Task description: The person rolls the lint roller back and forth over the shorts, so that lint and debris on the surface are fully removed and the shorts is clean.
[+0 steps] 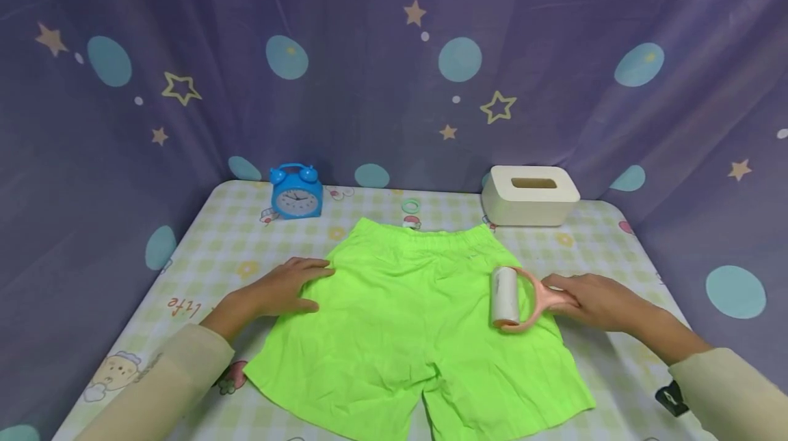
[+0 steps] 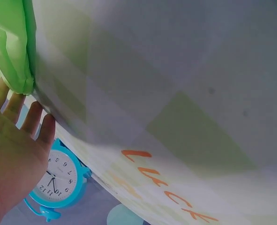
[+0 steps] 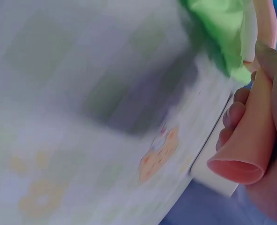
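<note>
Bright green shorts (image 1: pixel 394 318) lie spread on the table, waistband toward the back. My right hand (image 1: pixel 594 299) grips the pink handle of a lint roller (image 1: pixel 506 296), whose white roll rests on the shorts' right side. In the right wrist view, fingers and thumb wrap round the lint roller's hollow handle (image 3: pixel 246 140). At the shorts' left edge my left hand (image 1: pixel 286 287) has its fingers extended, with the fingertips over the fabric. The left wrist view shows the left hand (image 2: pixel 16 154) with loosely spread fingers beside the green cloth (image 2: pixel 11 42), pinching nothing.
A blue alarm clock (image 1: pixel 297 192) stands at the back left, a cream tissue box (image 1: pixel 531 196) at the back right. Between them lies a small green ring (image 1: pixel 410 206). A checked cloth (image 1: pixel 234 249) covers the table. A purple curtain (image 1: pixel 382 72) hangs behind.
</note>
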Demonstrator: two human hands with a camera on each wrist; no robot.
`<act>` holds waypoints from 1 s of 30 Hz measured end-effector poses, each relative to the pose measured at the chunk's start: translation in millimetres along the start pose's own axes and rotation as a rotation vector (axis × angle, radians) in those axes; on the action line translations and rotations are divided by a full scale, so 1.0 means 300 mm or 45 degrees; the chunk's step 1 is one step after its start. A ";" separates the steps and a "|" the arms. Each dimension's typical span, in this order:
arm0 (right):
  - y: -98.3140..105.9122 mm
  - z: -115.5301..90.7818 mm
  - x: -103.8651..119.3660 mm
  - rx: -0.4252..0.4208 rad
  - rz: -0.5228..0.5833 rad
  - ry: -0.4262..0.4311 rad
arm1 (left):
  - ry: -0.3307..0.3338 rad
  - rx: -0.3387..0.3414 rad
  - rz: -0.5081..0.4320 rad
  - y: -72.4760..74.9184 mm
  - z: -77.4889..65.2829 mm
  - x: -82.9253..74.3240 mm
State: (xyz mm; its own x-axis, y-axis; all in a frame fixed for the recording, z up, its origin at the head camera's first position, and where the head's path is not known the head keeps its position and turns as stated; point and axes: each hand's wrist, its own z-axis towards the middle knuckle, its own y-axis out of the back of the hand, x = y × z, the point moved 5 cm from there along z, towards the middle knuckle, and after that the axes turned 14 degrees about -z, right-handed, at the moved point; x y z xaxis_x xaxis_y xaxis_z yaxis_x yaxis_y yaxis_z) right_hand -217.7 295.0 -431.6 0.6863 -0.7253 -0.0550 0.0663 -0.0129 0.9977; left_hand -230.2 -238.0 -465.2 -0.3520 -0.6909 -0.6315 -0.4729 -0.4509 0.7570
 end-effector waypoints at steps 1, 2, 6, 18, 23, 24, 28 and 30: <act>-0.001 -0.012 -0.010 0.002 -0.012 0.005 | -0.001 0.000 0.004 0.001 -0.002 0.000; -0.001 -0.023 -0.020 0.007 -0.013 0.010 | 0.006 0.002 0.004 0.002 -0.003 0.002; 0.014 -0.044 -0.056 0.026 -0.023 0.054 | 0.007 -0.002 0.002 0.009 -0.006 0.000; 0.076 -0.038 -0.114 0.103 -0.073 0.153 | 0.000 0.006 0.002 0.004 0.001 -0.010; 0.082 -0.007 -0.084 0.058 -0.118 0.159 | 0.007 -0.012 0.016 0.017 -0.001 -0.008; 0.083 0.002 -0.076 0.051 -0.129 0.169 | 0.011 -0.012 0.013 0.015 -0.002 -0.006; 0.083 0.028 -0.054 0.079 -0.130 0.179 | 0.007 -0.003 -0.012 0.004 0.000 0.000; 0.081 0.032 -0.045 0.100 -0.126 0.175 | -0.005 0.002 -0.010 0.000 0.002 -0.002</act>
State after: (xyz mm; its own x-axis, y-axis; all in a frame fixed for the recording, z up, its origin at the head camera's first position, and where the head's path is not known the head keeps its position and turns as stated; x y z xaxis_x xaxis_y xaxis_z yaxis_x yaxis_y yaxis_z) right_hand -232.3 298.1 -406.3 0.7720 -0.6170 -0.1529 0.0855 -0.1375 0.9868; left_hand -230.7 -237.2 -464.9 -0.3514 -0.6852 -0.6380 -0.4767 -0.4556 0.7518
